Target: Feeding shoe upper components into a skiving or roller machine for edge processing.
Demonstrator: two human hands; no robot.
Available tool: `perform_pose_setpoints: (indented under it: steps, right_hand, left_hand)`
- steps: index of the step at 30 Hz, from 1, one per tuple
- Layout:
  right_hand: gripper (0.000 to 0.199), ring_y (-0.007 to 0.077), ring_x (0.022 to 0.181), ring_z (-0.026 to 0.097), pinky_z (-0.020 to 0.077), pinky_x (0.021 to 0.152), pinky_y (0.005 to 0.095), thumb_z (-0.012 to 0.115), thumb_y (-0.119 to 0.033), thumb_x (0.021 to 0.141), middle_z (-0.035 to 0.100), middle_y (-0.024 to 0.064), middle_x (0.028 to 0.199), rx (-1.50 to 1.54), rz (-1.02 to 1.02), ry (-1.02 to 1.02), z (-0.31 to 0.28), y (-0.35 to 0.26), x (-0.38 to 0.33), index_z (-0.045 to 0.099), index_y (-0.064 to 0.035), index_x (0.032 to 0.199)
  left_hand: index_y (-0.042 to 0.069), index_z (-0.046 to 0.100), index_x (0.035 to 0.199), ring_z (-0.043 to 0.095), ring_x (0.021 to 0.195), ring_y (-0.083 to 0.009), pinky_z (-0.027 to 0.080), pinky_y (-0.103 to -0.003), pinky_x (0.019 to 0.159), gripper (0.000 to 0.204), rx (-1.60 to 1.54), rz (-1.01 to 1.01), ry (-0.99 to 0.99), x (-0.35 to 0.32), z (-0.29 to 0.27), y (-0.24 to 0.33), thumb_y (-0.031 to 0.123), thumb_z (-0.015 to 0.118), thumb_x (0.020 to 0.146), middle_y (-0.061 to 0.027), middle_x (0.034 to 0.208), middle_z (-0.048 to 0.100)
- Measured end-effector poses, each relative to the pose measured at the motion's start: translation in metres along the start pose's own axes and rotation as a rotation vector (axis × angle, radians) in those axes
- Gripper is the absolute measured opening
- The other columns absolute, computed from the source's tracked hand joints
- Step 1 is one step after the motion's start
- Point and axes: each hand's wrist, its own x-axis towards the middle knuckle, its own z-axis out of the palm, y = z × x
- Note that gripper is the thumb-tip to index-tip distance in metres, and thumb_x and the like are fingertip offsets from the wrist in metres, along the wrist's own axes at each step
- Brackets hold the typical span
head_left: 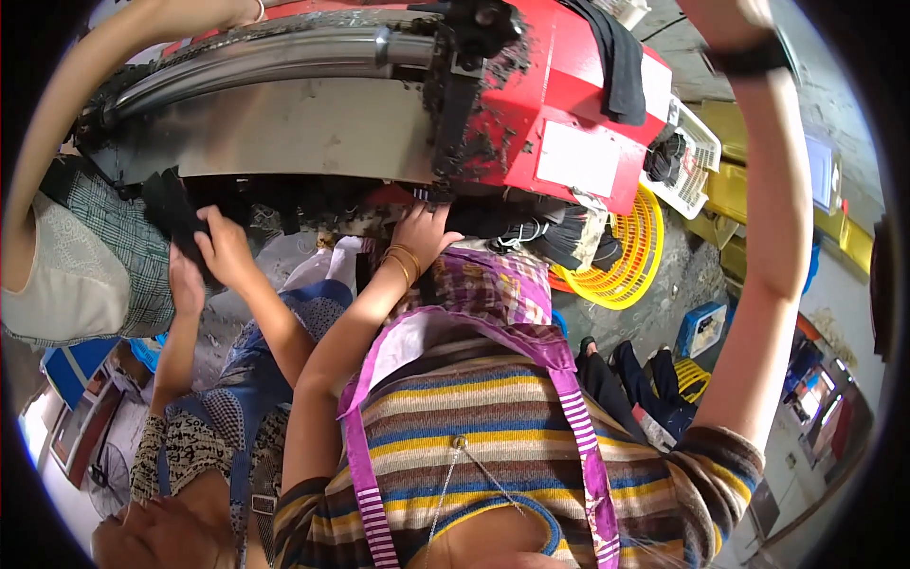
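Machine: a large red-housed machine [517, 104] with a broad silver metal plate [313, 128] along its near edge and a shiny steel roller [256, 74] above the plate; dark lint clings around the black knobbed bracket [464, 47] at the plate's right end.
Left hand: the bare left hand [422, 232], two thin gold bangles [406, 261] at its wrist, reaches to the machine's near edge just below the bracket; thumb set apart from the fingers, fingertips against dark material in shadow, so I cannot tell whether they pinch it.
Right hand: the right hand [728, 17], above a black wristband [754, 59], is raised beyond the machine's right end and cut off by the picture's rim; its grip cannot be told.
Black cloth: a dark soft length of fabric [479, 220] lies along the machine's near edge, just right of the left hand.
Right corner: a black bundle tied with pale cord [569, 239] sits by the near right corner, beside a round yellow plastic basket [654, 261].
Housing top: a black draped garment [621, 71] and a white rectangular sheet [576, 156].
Left corner: a co-worker's two hands [226, 248] hold a folded black cloth piece [175, 213] at the near left corner.
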Motion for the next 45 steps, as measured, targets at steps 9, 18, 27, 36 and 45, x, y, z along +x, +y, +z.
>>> perform_pose_setpoints:
  steps: [9,18,27,36,45]
  right_hand:
    - [0.055,0.0329,0.104,0.047,0.0413,0.085,0.0427,0.062,-0.025,0.074,0.046,0.0090,0.117,-0.135,0.238,-0.395,0.031,-0.024,-0.200,0.040,-0.0189,0.123]
    - [0.027,0.0265,0.068,0.058,0.0466,0.063,0.0355,0.067,-0.017,0.071,0.058,0.0127,0.076,0.504,0.629,-0.837,-0.015,-0.106,-0.224,0.058,-0.0046,0.093]
    - [0.071,0.0209,0.112,0.046,0.0369,0.095,0.0332,0.067,-0.029,0.077,0.046,0.0145,0.122,2.025,0.730,-0.324,0.077,-0.218,-0.170,0.030,0.0018,0.129]
    - [0.051,0.0148,0.081,0.057,0.0487,0.070,0.0279,0.060,-0.004,0.079,0.056,0.0037,0.085,2.251,0.855,-0.499,0.096,-0.220,-0.102,0.035,-0.0027,0.123]
    - [0.049,0.0260,0.079,0.060,0.0461,0.078,0.0363,0.057,-0.029,0.084,0.057,0.0153,0.096,0.798,0.434,0.285,0.130,-0.205,-0.032,0.040,0.0016,0.118]
  left_hand:
    - [0.009,0.050,0.105,0.047,0.102,-0.0226,0.036,-0.040,0.086,0.044,0.068,0.217,0.002,0.028,0.031,-0.002,0.024,0.066,0.067,-0.0057,0.106,0.052]
    - [0.005,0.053,0.095,0.053,0.089,-0.0280,0.042,-0.036,0.081,0.032,-0.322,0.342,0.111,0.013,0.000,-0.021,0.000,0.058,0.064,-0.0104,0.090,0.056]
    - [-0.002,0.056,0.099,0.057,0.081,-0.0160,0.044,-0.029,0.075,0.035,-1.323,0.001,-0.394,-0.026,-0.117,-0.018,0.020,0.068,0.074,-0.0047,0.088,0.061]
    - [-0.003,0.042,0.108,0.052,0.091,-0.0119,0.040,-0.021,0.079,0.029,-1.980,-0.157,-0.183,-0.052,-0.123,-0.027,0.018,0.050,0.089,-0.0039,0.091,0.054]
    - [0.002,0.054,0.091,0.054,0.056,-0.0091,0.043,-0.021,0.054,0.020,-1.660,-0.353,0.182,-0.046,-0.150,-0.057,0.021,0.051,0.089,-0.0031,0.075,0.059]
